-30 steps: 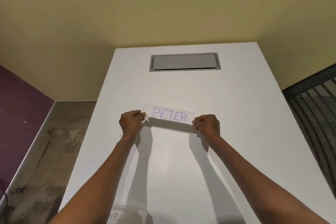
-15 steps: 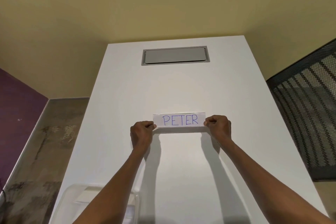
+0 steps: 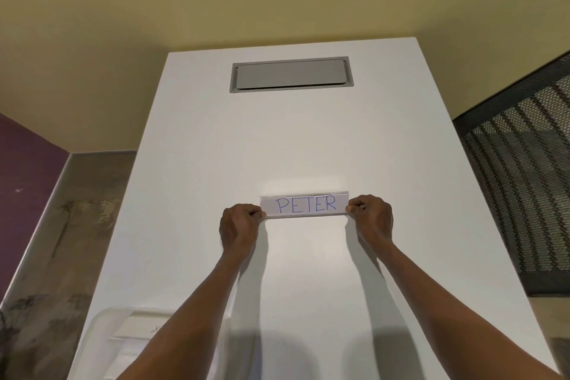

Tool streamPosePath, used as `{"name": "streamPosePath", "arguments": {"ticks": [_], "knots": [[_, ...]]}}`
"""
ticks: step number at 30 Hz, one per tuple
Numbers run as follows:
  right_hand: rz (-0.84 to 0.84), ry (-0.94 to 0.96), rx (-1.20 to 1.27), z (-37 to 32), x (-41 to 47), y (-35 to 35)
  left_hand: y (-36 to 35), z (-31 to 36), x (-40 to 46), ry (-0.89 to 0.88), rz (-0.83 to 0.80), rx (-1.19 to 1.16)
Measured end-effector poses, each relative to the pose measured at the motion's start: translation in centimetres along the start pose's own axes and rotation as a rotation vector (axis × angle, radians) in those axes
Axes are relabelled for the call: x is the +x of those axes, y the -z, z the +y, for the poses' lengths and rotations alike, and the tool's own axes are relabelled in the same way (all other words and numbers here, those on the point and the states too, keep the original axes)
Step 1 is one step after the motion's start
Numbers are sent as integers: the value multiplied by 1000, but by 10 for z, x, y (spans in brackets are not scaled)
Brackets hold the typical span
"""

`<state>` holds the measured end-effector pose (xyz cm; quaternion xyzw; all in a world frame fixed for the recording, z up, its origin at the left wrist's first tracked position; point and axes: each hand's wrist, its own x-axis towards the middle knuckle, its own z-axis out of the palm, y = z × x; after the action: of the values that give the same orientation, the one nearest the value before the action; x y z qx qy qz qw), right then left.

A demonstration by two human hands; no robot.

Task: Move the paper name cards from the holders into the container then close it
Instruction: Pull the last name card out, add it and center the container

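Observation:
A clear plastic holder with a white paper name card reading PETER [image 3: 306, 204] is held just above the white table [image 3: 308, 139], near its middle. My left hand [image 3: 239, 220] pinches the holder's left end with curled fingers. My right hand [image 3: 371, 217] pinches its right end the same way. A clear plastic container [image 3: 101, 330] sits at the table's near left corner, open, with white paper cards [image 3: 138, 328] lying inside; my left forearm hides part of it. No lid shows.
A grey cable hatch [image 3: 291, 74] is set flush in the far part of the table. A black mesh chair back [image 3: 518, 194] stands close to the table's right edge. Bare floor and a purple wall lie to the left.
Both hands carried the PETER holder to the right and levelled it. The view tilted down, so the container at the near left corner shows more fully.

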<state>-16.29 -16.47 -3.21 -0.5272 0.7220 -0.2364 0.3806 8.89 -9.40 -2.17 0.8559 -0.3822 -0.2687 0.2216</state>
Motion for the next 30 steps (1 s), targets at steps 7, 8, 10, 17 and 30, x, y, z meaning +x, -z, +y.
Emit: {"name": "streamPosePath", "arguments": {"ticks": [7,8,10,17,30], "knots": [[-13,3,-18,7,3,-6,-3,0,-1,-22,-3,-16],[-19,8,-19,8,4,-6,-3,0,-2,-25,-3,-28],[-27,17,-13,9,5,-6,-4,0,-5,-52,6,-46],[-26,61,-56,11,4,-5,-3,5,-4,41,-18,-137],[-75,621,-514,-1,3,17,16,-2,13,-565,-45,335]]}}
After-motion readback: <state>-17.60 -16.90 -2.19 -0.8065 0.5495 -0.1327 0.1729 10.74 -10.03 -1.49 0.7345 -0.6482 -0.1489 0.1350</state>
